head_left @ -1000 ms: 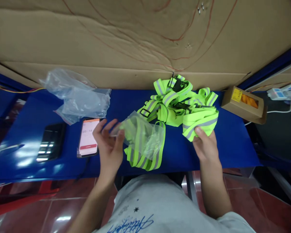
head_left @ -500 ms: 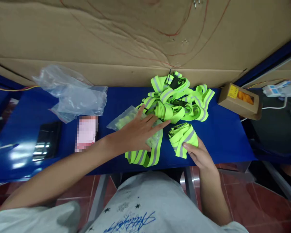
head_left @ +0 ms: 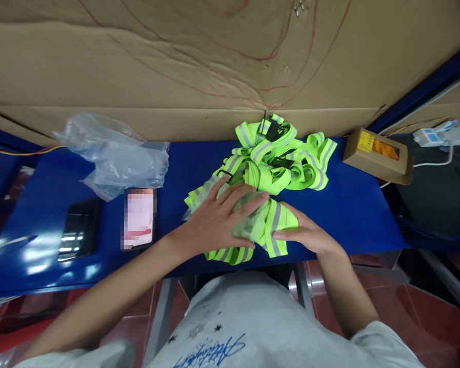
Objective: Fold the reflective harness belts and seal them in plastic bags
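My left hand (head_left: 218,217) lies flat, fingers spread, on a clear plastic bag (head_left: 197,197) that covers neon-green reflective straps (head_left: 230,254) at the front of the blue table (head_left: 352,204). My right hand (head_left: 304,232) presses a folded bundle of green reflective strap (head_left: 276,225) against the bag's right side, fingers stretched along it. A tangled pile of the same straps (head_left: 279,158) with black buckles lies just behind both hands.
Crumpled clear plastic bags (head_left: 115,158) lie at the back left. A phone (head_left: 139,217) and a dark device (head_left: 78,230) rest left of my hands. A small cardboard box (head_left: 377,155) sits at the right. A large cardboard sheet (head_left: 176,66) rises behind the table.
My right hand has slid the folded strap bundle left, up against the bag. My left hand came down from holding the bag open and now lies flat on it.
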Tool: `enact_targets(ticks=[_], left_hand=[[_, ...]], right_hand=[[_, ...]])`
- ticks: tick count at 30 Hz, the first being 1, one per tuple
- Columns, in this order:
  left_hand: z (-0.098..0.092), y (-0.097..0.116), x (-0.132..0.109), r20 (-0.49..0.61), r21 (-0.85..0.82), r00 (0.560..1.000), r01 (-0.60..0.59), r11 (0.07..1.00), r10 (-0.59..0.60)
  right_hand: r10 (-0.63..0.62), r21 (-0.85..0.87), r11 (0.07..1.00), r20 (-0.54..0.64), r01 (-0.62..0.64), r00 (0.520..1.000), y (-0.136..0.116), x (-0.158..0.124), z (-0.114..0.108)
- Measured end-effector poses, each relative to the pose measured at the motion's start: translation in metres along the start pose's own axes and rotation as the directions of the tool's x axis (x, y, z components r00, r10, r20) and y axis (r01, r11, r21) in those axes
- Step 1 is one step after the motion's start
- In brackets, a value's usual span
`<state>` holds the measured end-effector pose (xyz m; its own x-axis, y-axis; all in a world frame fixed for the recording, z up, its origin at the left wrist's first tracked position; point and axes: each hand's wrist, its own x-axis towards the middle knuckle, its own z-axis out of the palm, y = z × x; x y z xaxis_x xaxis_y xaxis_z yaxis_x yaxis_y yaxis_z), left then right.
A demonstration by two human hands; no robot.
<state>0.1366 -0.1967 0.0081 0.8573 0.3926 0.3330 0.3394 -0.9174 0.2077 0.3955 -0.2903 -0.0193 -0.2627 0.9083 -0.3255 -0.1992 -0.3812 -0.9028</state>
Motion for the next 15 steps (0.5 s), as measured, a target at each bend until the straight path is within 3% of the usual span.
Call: enact_targets(ticks=[5, 8, 11, 15], left_hand=[[0.004, 0.003, -0.005, 0.082, -0.062, 0.996, -0.019, 0.998, 0.025], [0.004, 0.005, -0.009, 0.072, -0.048, 0.997, -0.029, 0.998, 0.032], [0.004, 0.006, -0.012, 0.009, 0.037, 0.999, -0.054, 0.998, 0.053], [0.007, 0.010, -0.015, 0.023, 0.092, 1.000, -0.023, 0.995, 0.021]], right_hand=[[0.069, -0.131, 0.990, 0.128, -0.052, 0.989, -0.012, 0.007, -0.002], [0.074, -0.189, 0.981, 0.139, -0.046, 0.987, -0.017, 0.012, 0.000], [0.037, -0.260, 0.966, 0.104, -0.009, 0.994, -0.021, 0.016, 0.001], [0.012, -0.491, 0.867, 0.192, 0.085, 0.981, -0.029, 0.020, 0.001]])
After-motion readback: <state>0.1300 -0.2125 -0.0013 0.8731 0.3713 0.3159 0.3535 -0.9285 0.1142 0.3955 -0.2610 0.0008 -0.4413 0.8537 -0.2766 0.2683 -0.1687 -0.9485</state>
